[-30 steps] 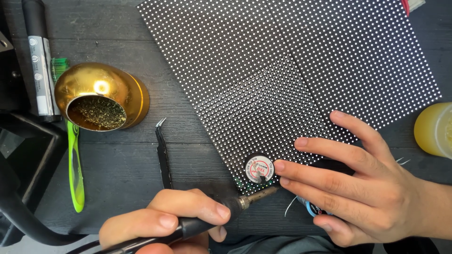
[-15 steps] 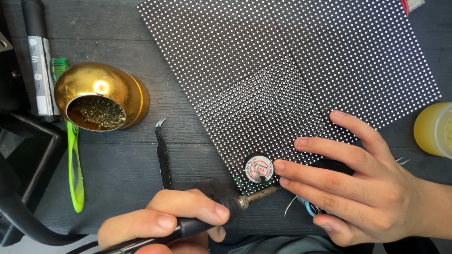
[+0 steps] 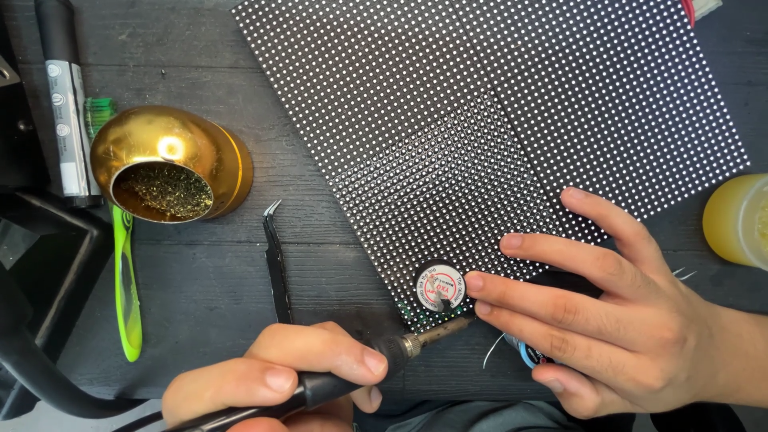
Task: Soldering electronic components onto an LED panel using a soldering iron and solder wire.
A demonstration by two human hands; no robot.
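Soldering the panel (image 3: 496, 136) corner: left hand (image 3: 280, 376) grips the iron (image 3: 376, 356), right hand (image 3: 608, 320) lies open, fingers pinning the wick spool (image 3: 441, 286). Next likely needs a steady tip.

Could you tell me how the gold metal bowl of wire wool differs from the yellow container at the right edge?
The gold metal bowl is shiny, tipped on its side and shows its wire wool filling; the yellow container is dull, translucent and cut off by the frame. The bowl lies left of the dotted panel, the container right. Both rest on the dark table.

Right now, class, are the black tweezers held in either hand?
No: the black tweezers lie untouched on the dark table, above the left hand.
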